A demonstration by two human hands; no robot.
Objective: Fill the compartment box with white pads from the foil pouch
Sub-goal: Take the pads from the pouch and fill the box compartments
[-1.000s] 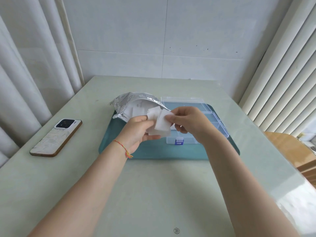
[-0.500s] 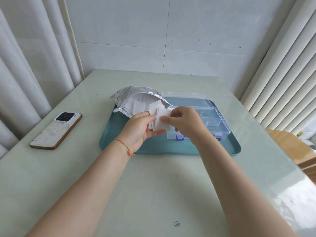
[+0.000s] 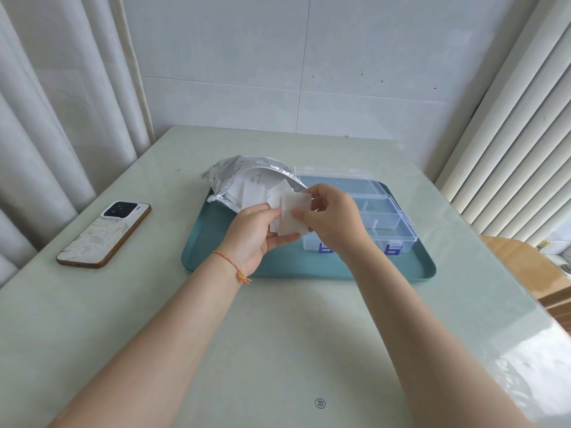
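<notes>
On the pale green surface [image 3: 278,350], both hands are pinching loose white pads [image 3: 290,216], left hand [image 3: 256,233] and right hand [image 3: 330,220], so some risk slipping onto the teal tray [image 3: 278,264] short of the compartment box [image 3: 380,220].

A single wide-angle head-worn camera is looking forward and down from close above the table [image 3: 278,350], taking in both forearms reaching out, the teal tray [image 3: 278,267] mid-frame, and the wall beyond.

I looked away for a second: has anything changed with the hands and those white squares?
Hardly. Both hands, left and right, still hold the white pads above the tray, the right one working the front pad. Foil pouch, compartment box and phone stayed put.
</notes>
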